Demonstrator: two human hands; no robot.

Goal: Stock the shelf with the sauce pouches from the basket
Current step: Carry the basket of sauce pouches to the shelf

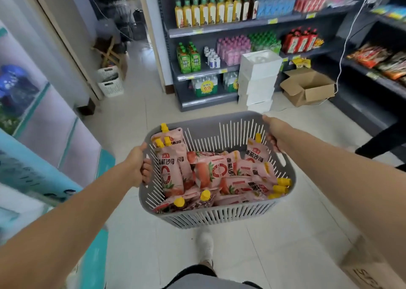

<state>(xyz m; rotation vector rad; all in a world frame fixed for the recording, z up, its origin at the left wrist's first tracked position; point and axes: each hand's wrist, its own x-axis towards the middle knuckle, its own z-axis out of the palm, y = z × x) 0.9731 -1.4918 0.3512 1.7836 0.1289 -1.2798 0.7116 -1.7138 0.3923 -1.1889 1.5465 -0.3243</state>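
We are carrying the basket [219,217] of sauce pouches [216,172], left hand [137,163] clamped at nine o'clock, right hand [274,132] at two, shelf [252,23] ahead at twelve.

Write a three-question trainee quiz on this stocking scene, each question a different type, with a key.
1. True or false: both hands hold the grey basket off the floor.
2. What colour are the caps on the sauce pouches?
   A. green  B. yellow  C. blue
3. Fill in: the open cardboard box sits on the ____ beside the stack of white boxes.

Key
1. True: the left hand and right hand grip opposite sides.
2. B
3. floor
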